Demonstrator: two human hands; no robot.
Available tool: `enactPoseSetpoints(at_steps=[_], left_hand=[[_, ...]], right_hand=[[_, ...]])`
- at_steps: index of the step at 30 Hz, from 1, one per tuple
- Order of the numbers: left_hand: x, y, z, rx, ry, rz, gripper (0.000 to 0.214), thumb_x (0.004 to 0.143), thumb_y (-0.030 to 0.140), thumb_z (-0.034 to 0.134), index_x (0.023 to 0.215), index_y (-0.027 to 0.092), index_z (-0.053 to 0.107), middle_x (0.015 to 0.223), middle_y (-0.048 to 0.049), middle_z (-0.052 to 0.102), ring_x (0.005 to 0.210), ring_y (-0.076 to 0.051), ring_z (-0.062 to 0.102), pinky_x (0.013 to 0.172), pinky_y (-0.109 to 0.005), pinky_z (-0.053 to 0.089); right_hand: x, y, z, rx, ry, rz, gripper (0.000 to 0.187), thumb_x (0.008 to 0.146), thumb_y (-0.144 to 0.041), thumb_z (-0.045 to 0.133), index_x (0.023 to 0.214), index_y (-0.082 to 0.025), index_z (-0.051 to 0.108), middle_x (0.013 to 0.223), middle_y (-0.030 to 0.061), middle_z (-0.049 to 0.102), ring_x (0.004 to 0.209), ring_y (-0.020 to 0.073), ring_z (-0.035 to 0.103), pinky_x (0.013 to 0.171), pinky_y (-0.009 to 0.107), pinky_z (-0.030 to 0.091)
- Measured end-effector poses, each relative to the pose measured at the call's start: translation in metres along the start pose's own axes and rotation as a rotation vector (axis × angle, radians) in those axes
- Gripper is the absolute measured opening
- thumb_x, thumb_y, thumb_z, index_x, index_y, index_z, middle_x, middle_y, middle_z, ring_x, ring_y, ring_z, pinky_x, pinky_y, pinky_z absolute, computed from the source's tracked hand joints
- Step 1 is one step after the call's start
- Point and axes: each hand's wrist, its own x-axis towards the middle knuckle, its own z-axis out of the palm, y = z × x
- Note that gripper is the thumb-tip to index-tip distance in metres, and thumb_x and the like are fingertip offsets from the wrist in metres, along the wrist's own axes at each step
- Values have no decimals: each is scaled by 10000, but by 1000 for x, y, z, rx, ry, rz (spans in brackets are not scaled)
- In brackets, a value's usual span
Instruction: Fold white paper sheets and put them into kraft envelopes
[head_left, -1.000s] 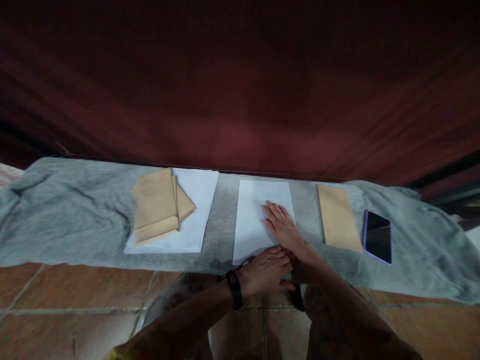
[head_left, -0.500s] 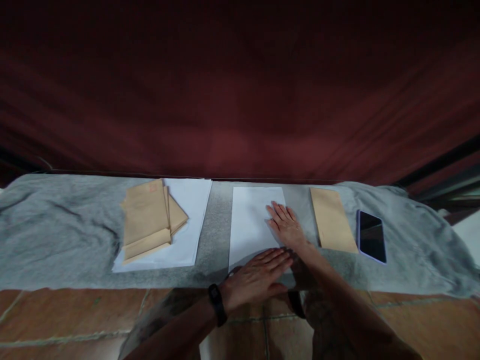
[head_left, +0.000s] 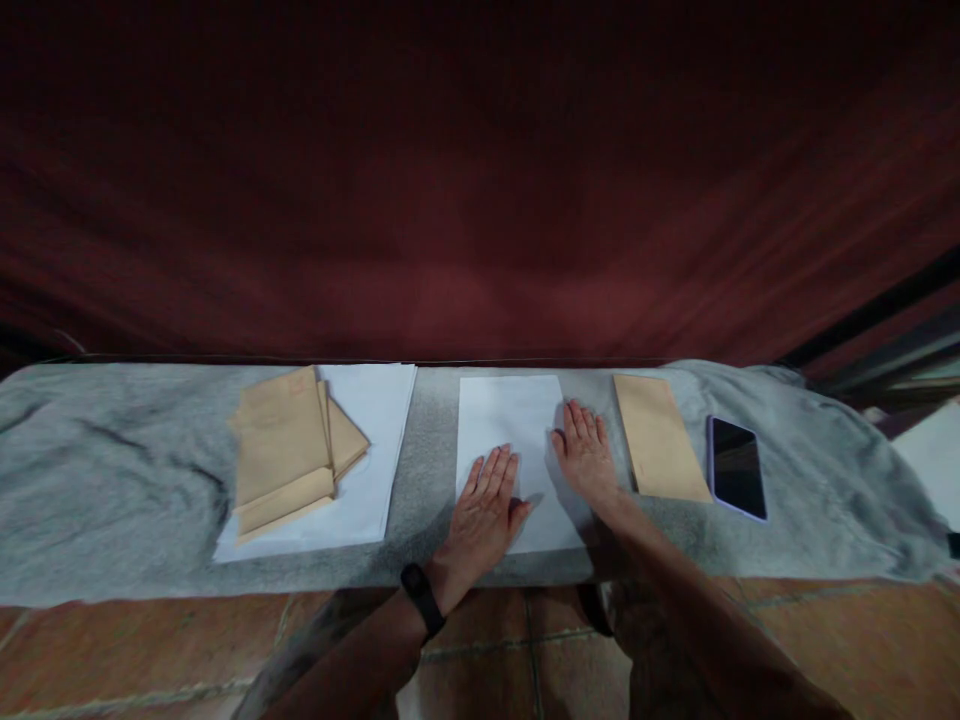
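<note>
A white sheet of paper [head_left: 517, 410] lies flat in front of me on the grey cloth. My left hand [head_left: 484, 510] rests on its lower left part, fingers stretched out and pointing away from me, with nothing held. Along the sheet's right edge lies my right hand [head_left: 586, 450], palm down with its fingers extended. Part of the paper is hidden under both hands. To the right of my right hand is a brown envelope [head_left: 660, 435], a little apart from it.
On the left, several brown envelopes [head_left: 281, 430] lie askew on a stack of white paper [head_left: 375, 500]. A phone in a purple case [head_left: 737, 468] sits at the right. The grey cloth [head_left: 112, 480] covers a long narrow surface, with dark red fabric [head_left: 465, 240] behind and floor tiles [head_left: 150, 645] below.
My left hand has turned and moved from the paper's near edge up onto its surface, its fingers now pointing forward. My right hand has shifted slightly right, toward the paper's edge.
</note>
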Motion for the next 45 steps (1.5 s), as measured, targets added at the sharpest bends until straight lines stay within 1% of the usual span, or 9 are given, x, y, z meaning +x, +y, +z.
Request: enactPoseSetpoints(at_steps=[2,5,10,16,20,24,35,39,45], left_hand=[[5,-3,1,10,28,-57,617,1062,390,360,1580,61,300,1650,-204,344,1559,-288,269,1261,-507,310],[13,-7,4,19,65,-113,594,1051,304,334,1596,77,272,1652,-184,350,1562,-277,262,1265,-507,303],[19,-10,8,39,44,-131,599,1029,255,335,1605,99,282,1647,-163,365,1558,-278,273,1268,-529,291],[18,-18,4,63,43,-167,590,1052,325,331,1599,104,317,1648,-171,350,1556,-277,276,1269,-527,277],[17,-26,2,83,40,-207,608,1057,385,333,1602,115,322,1647,-176,347,1545,-290,304,1260,-532,286],[18,-30,2,108,21,-234,635,1061,440,320,1588,86,346,1650,-189,331,1545,-306,304,1255,-537,293],[28,-40,2,134,72,-344,622,1065,400,292,1583,59,340,1618,-201,396,1542,-309,309,1264,-545,271],[45,-33,4,91,70,-318,599,1066,373,277,1600,105,318,1648,-150,365,1560,-271,273,1279,-524,256],[72,-21,13,23,50,-264,575,1038,284,313,1597,152,351,1678,-95,319,1578,-275,220,1294,-539,216]], right_hand=[[-5,-12,-1,34,-7,-29,591,1081,-345,282,1602,-68,318,1630,212,377,1511,333,361,1217,587,274],[-14,-34,-3,94,-80,-119,567,1076,-308,300,1588,-70,352,1639,189,372,1525,306,343,1229,546,293],[-25,-54,-9,119,-152,-217,545,1079,-316,335,1581,-109,382,1654,143,357,1529,268,343,1259,507,269],[-25,-44,-11,92,-116,-155,561,1081,-363,346,1577,-105,390,1643,152,374,1515,297,372,1248,516,285],[-26,-33,-7,88,-98,-136,588,1076,-392,367,1604,-135,342,1641,157,375,1514,301,374,1238,530,296],[-24,-23,-4,51,-93,-91,604,1078,-418,361,1601,-115,342,1635,171,385,1513,307,371,1238,528,283],[-12,-3,0,5,-37,-10,613,1085,-415,296,1577,-56,371,1604,219,419,1485,347,398,1210,574,285],[-1,-11,2,47,-4,-42,584,1090,-387,273,1603,-115,339,1620,187,408,1497,329,389,1202,578,305],[14,-41,5,99,-101,-142,537,1085,-302,270,1568,-121,419,1648,153,371,1534,283,331,1235,510,297]])
